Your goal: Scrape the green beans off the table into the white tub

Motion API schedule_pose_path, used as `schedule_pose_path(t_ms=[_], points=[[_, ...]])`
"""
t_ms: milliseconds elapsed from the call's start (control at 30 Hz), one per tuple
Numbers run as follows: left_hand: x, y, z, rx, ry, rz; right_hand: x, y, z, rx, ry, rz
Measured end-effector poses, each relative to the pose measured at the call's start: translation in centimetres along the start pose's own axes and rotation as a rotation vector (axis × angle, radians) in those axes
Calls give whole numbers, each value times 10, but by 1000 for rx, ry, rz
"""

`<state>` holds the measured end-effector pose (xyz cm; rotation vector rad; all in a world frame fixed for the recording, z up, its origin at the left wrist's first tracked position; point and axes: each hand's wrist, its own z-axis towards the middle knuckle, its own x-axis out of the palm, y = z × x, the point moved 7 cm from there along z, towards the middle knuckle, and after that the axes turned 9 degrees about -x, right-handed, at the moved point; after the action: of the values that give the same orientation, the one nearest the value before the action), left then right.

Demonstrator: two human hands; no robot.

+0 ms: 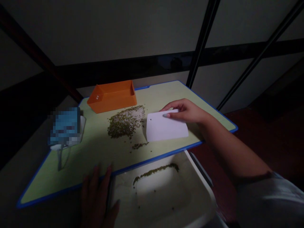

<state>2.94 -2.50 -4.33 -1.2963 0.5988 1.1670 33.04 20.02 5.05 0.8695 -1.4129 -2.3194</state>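
My right hand [187, 110] grips a white plastic scraper [167, 128] by its top edge, thumb on the near face. The scraper stands tilted on the pale green tabletop [92, 158], just right of a spread of small green beans [122, 125] with whitish grains among them. A few beans lie apart in a small row near its lower left corner. Under the table's front edge is a white basin [199, 190], with a line of beans [155, 171] along its far inner side. My left hand [97, 196], dim and blurred, has its fingers stretched out beside the basin's left rim.
At the back left of the table stands an orange open box [116, 95]. A blurred-out blue item [65, 125] on a white stand [82, 125] is at the left edge, a pale cable [60, 160] hanging by it. Panelled doors [133, 34] rise behind the table.
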Motion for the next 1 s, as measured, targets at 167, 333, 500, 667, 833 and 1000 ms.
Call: schedule_pose_path(t_ms=[167, 333, 500, 667, 833, 1000], points=[[-2, -1, 0, 9, -17, 27, -2, 0, -1, 30, 3, 45], [-1, -1, 0, 24, 11, 22, -2, 0, 1, -8, -32, 32], [-3, 1, -1, 0, -15, 17, 1, 0, 0, 6, 18, 9], [-5, -2, -3, -26, 0, 6, 2, 1, -1, 22, 33, -8], [-3, -8, -1, 8, 45, -51, 6, 3, 1, 12, 80, -6], [-1, -3, -1, -20, 73, -47, 12, 0, 0, 70, 173, 1]])
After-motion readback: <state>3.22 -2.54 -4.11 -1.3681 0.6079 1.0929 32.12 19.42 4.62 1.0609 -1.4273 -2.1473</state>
